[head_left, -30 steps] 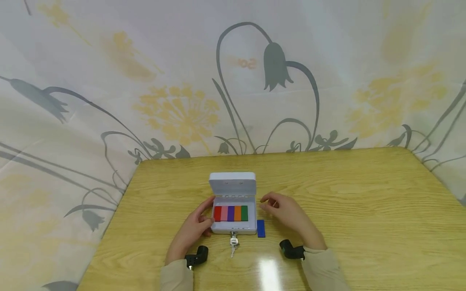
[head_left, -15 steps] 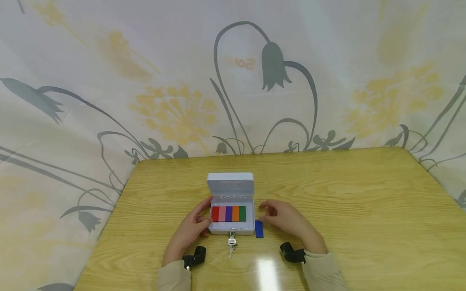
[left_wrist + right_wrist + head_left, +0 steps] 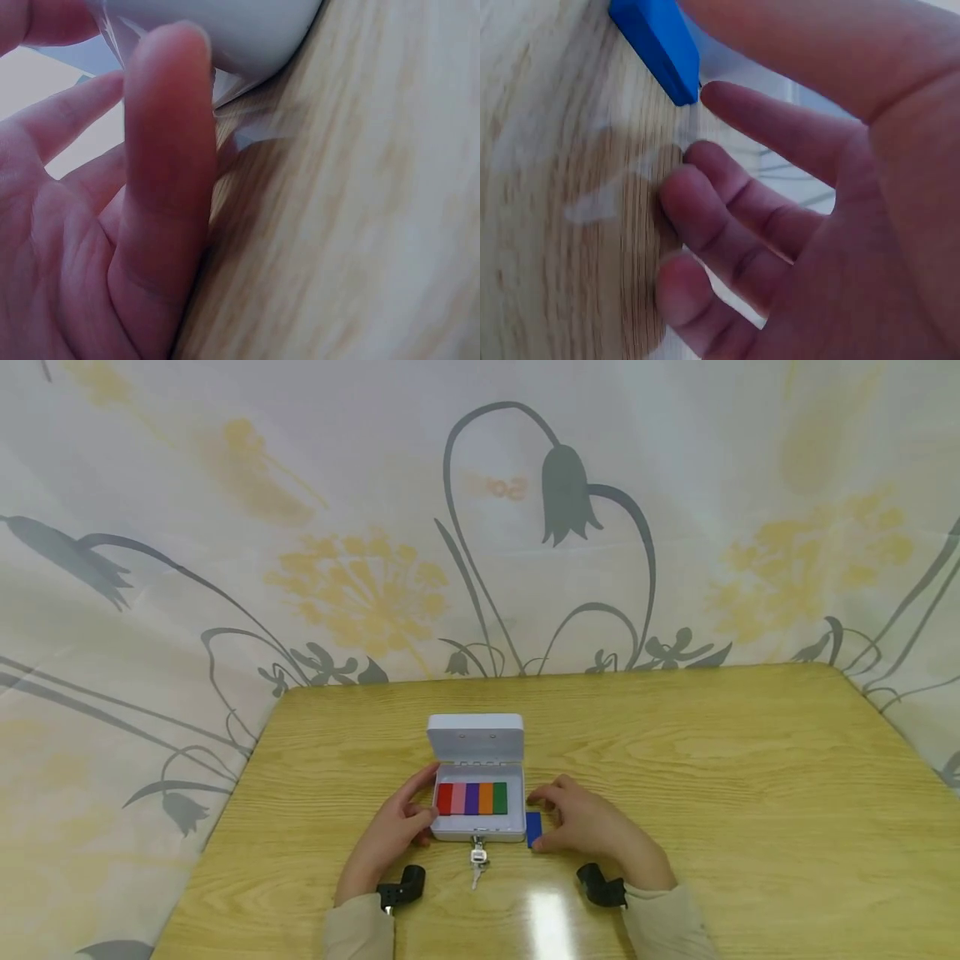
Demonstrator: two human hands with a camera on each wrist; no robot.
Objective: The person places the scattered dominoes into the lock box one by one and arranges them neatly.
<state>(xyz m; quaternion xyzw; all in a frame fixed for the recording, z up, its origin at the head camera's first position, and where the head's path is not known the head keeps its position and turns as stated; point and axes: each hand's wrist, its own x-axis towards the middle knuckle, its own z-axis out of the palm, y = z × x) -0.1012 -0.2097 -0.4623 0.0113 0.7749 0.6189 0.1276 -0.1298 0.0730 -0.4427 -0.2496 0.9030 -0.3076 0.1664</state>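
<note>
A white cash box (image 3: 517, 802) stands on the table with its lid (image 3: 476, 723) raised. Inside lies a row of colored blocks: red (image 3: 445, 799), pink (image 3: 458, 799), purple (image 3: 472, 799), orange (image 3: 486, 798) and green (image 3: 500, 798). My left hand (image 3: 390, 831) holds the box's left side, thumb at the front left rim and fingers along the outer wall. A blue block (image 3: 533, 829) lies flat just outside the box's right wall. Around it my right hand (image 3: 588, 827) is spread, thumb tip at its near end, index finger past its far end. The right wrist view shows the blue block (image 3: 660, 49) near the index fingertip.
A key with its ring (image 3: 478, 857) hangs from the lock at the box's front. The wooden table (image 3: 712, 777) extends to both sides, with a flower-patterned cloth (image 3: 480, 527) behind it. A black wrist camera (image 3: 602, 885) sits on the right wrist, another (image 3: 402, 887) on the left.
My right hand has moved left and toward me, bringing its thumb to the near end of the blue block. The left hand stays on the box.
</note>
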